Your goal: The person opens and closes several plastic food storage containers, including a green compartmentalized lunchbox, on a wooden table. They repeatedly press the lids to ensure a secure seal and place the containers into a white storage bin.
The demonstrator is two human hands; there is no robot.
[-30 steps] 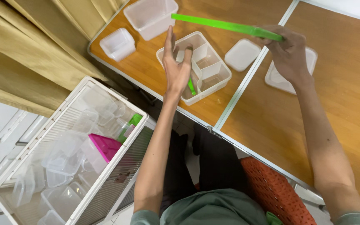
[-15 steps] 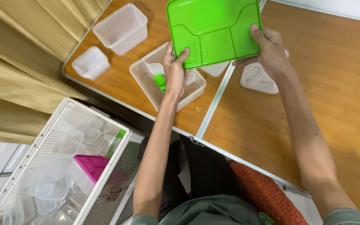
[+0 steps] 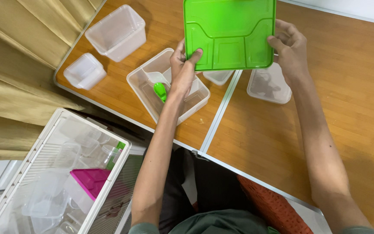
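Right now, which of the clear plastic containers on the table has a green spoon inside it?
The divided container directly under the left hand, nearest the table edge. It holds the green spoon; the other clear tubs look empty.

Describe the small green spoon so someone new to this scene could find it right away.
Start at the wooden table, then find the clear divided container near its front edge, just under the left hand. The green spoon lies inside it, the only coloured item among the clear tubs, far smaller than the green lid held above.
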